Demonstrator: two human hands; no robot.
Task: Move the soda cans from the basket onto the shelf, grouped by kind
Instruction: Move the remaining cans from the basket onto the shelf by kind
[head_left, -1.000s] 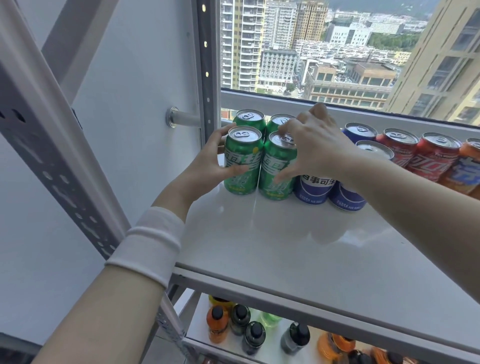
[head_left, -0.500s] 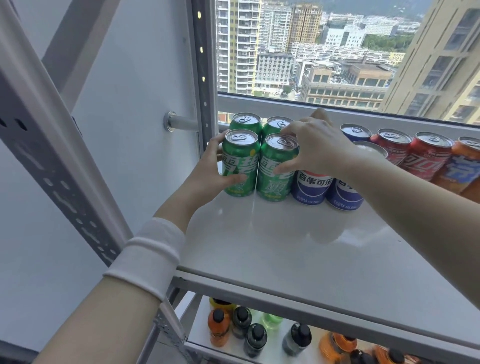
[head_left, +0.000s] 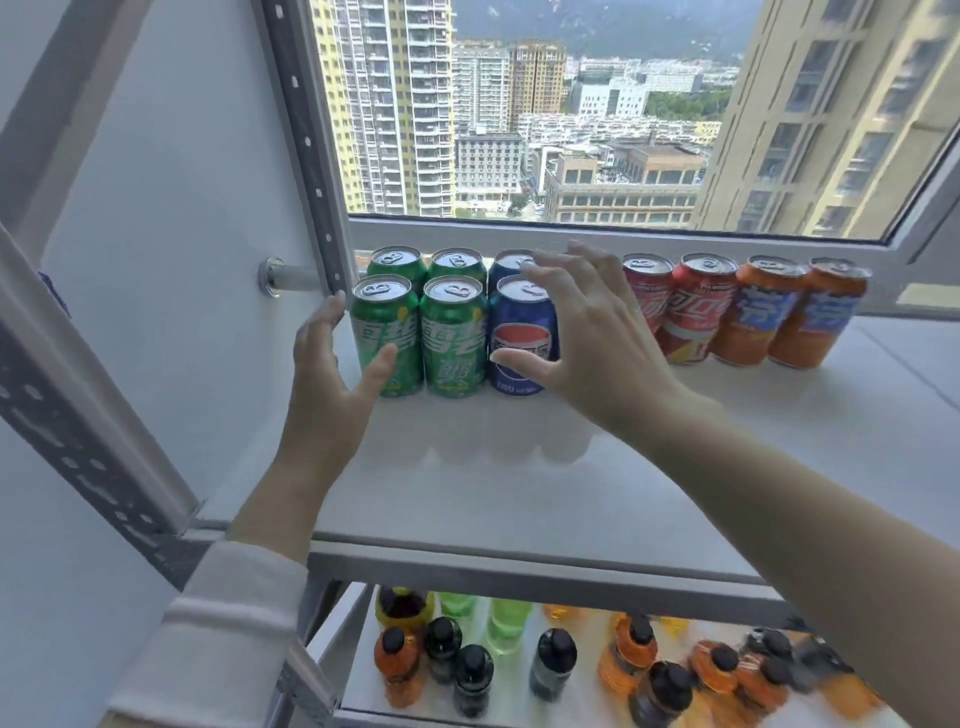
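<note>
Stockroom-style drinks rack, high-rise room.
Slotted steel upright (head_left: 307, 156), white shelf (head_left: 519, 493) with soda cans (head_left: 452, 338) lined up by brand, bottled drinks (head_left: 551, 665) below, window (head_left: 571, 104) onto tower blocks.

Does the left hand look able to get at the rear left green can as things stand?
Probably only from above. The front left green can stands right before the rear left green can, the upright post flanks it, and the left hand is beside the front one.
</note>
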